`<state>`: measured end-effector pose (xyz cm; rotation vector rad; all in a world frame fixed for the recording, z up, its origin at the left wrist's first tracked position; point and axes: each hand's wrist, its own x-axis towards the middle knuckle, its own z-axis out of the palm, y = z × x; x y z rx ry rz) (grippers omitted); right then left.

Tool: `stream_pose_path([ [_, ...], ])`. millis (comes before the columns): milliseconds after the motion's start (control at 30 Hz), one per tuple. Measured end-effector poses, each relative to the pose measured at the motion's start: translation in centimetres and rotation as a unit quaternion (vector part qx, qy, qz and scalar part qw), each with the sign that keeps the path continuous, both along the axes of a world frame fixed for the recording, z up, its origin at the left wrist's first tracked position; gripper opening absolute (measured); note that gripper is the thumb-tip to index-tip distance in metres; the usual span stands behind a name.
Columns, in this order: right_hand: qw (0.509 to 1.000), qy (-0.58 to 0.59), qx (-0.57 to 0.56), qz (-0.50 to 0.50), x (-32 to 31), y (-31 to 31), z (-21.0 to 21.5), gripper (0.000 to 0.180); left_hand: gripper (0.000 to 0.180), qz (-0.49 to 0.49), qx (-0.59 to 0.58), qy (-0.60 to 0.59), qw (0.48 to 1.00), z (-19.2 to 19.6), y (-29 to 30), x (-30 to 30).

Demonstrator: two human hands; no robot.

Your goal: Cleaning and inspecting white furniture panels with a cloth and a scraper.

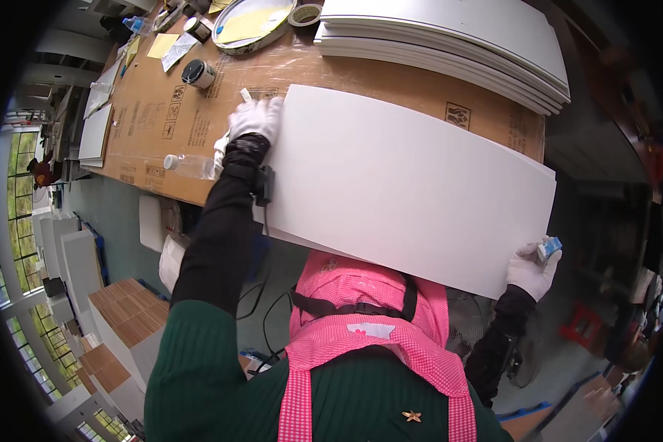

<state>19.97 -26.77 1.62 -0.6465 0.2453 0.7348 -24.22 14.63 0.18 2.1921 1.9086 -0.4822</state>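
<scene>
A large white panel (412,184) lies tilted across the near edge of the cardboard-covered table, with another panel's edge (302,239) showing under it. My left hand (256,120), in a white glove, grips the panel's left end near its far corner; its fingertips are partly hidden. A small white piece (246,95) sticks out beyond those fingers, and I cannot tell whether they hold it. At the panel's near right corner is my gloved right hand (533,271), closed on a small blue-and-white block (549,247) and touching the panel's edge.
A stack of white panels (442,44) stands at the table's far right. Left of it are a tape roll (305,15), a round tray (252,46) and a dark-lidded cup (197,74). A clear bottle (191,166) lies by my left forearm. Brown-topped stacks (129,313) stand at lower left.
</scene>
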Motion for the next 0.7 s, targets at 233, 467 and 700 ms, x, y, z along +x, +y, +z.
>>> stream_pose_path([
  [233,1.000,-0.009,0.000,-0.011,-0.8,0.6,0.5,0.033,0.083,-0.093,0.178,0.045,0.979,1.6,-4.6,6.9],
  [467,0.996,-0.001,0.028,-0.090,-0.8,-2.1,1.4,0.033,0.089,-0.259,0.106,-0.072,0.957,0.3,-16.1,28.3],
  [700,0.981,0.054,0.028,-0.186,-0.5,-8.3,1.0,0.031,0.075,-0.506,0.109,-0.202,0.831,-0.9,-24.0,42.6],
])
